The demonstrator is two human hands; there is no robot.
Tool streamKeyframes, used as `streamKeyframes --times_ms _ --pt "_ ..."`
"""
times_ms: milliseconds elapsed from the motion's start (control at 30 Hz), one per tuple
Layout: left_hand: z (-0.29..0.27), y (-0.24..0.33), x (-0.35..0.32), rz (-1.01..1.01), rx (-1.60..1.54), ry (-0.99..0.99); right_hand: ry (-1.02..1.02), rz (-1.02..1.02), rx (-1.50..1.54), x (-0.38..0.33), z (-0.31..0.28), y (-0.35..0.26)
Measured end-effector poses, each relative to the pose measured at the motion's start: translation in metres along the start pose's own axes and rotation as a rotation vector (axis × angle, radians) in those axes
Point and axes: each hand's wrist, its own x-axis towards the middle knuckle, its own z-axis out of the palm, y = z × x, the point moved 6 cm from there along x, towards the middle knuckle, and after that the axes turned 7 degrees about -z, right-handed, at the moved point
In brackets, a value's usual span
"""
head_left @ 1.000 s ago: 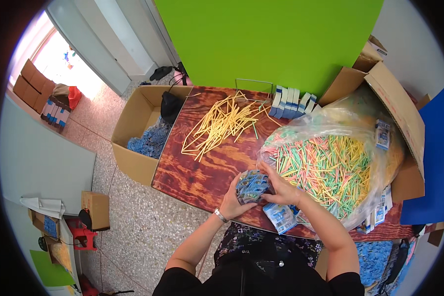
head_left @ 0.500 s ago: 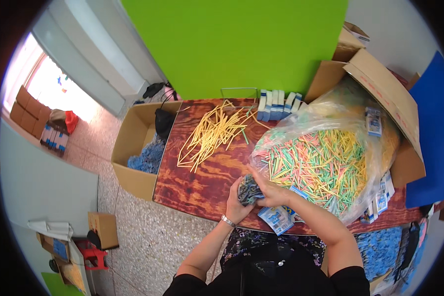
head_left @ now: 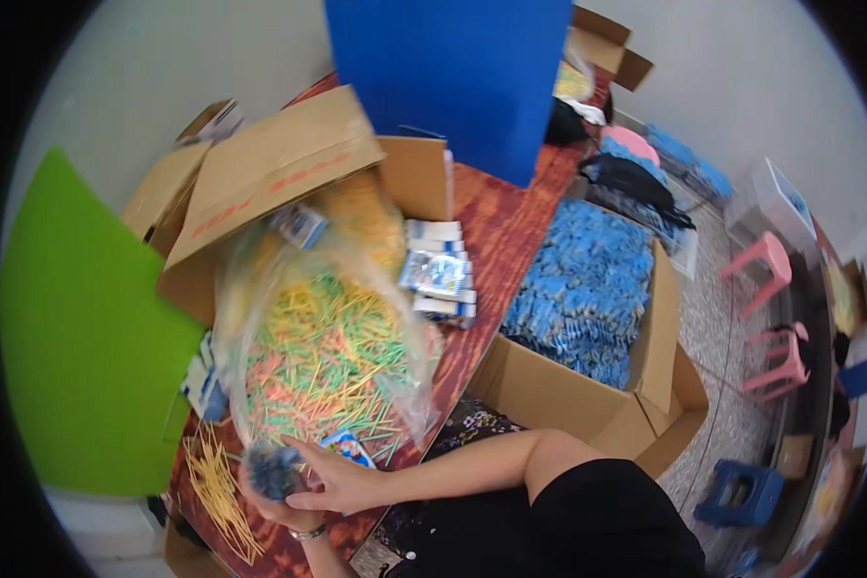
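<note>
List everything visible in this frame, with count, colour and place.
Bundle of sticks: one, dark blue, held in both hands.
Clear bag of sticks: one, yellow, green and orange, on the table.
Loose sticks: a pile, yellow, lower left.
Small packets: a stack, blue and white, mid-table.
Open box: one, cardboard, full of blue packets, right of the table.
Tipped box: one, cardboard, behind the bag.
Panels: green at left, blue at top.
Stools: two pink, one blue, far right.
Left hand: under the bundle.
Right hand: on the bundle.
</note>
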Motion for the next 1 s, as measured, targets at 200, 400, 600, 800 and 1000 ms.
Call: streamKeyframes --times_ms 200,400,600,800,1000 --pt "0.188 0.048 -0.074 0.858 0.804 -0.444 0.72 0.3 0.605 -0.076 -0.136 0.004" --pt "0.302 0.073 -0.171 0.968 0.692 -0.859 1.143 0.297 0.728 -0.176 -0.254 0.001" --pt "0.352 0.066 -0.23 0.525 0.29 -1.516 1.397 0.401 0.618 -0.3 -0.303 0.051" --pt "0.324 0.057 -0.204 0.419 0.269 -1.294 1.516 0.453 -0.142 -0.381 -0.381 0.052" --pt "0.293 0.032 -0.192 0.264 0.324 -1.269 1.113 1.072 -1.14 -0.394 -0.412 0.106"
